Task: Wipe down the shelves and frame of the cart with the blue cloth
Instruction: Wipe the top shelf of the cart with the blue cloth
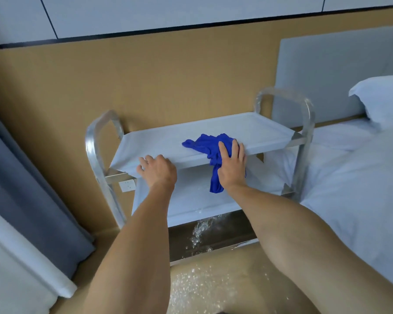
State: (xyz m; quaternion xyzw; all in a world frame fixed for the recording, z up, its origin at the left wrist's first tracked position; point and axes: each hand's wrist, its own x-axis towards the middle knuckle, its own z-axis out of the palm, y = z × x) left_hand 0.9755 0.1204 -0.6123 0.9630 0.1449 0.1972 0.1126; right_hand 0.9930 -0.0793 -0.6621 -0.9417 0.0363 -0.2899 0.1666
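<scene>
A metal cart with pale shelves stands against the tan wall. Its top shelf [168,138] carries a crumpled blue cloth [204,143] that drapes over the front edge and hangs toward the middle shelf [186,196]. My right hand [230,164] presses on the cloth at that front edge, fingers spread over it. My left hand [157,169] rests on the top shelf's front edge to the left, fingers curled over the rim. Curved steel frame handles rise at the left end [95,137] and the right end [306,114]. The dark bottom shelf [225,236] shows below.
A bed with white sheets [349,189] and a pillow [381,98] touches the cart's right side. Grey curtains [27,189] hang at the left. A wall socket [127,185] sits behind the cart's left leg. Shiny tan floor [213,286] lies in front.
</scene>
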